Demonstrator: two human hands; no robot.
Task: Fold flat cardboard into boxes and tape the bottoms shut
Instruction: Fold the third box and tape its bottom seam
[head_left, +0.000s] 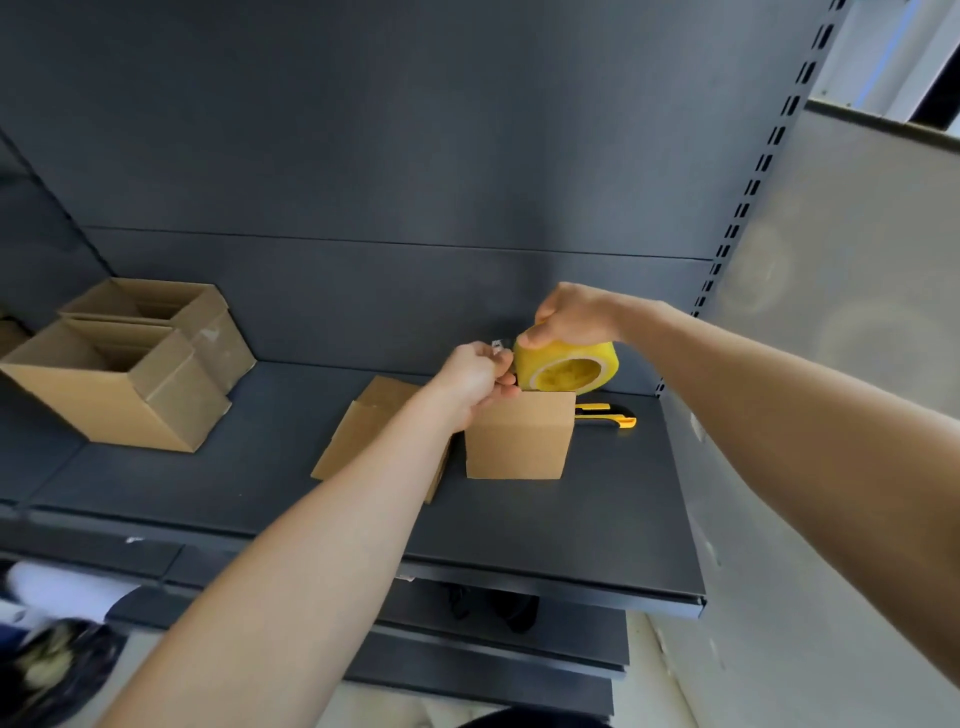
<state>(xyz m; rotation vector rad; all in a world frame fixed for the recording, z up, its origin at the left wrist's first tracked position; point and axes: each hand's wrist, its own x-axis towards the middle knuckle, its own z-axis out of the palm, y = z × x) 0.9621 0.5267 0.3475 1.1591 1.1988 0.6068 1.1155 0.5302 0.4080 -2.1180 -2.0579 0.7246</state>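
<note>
A small folded cardboard box stands on the dark shelf, a little right of centre. Just above its top edge my right hand grips a yellow tape roll from above. My left hand pinches the loose end of the tape at the roll's left side, over the box's near left corner. A stack of flat cardboard lies on the shelf to the left of the box, partly hidden by my left forearm.
Two open folded boxes sit at the shelf's left end, one behind the other. A yellow and black utility knife lies just right of the small box. The slotted shelf upright and a grey side panel bound the right side.
</note>
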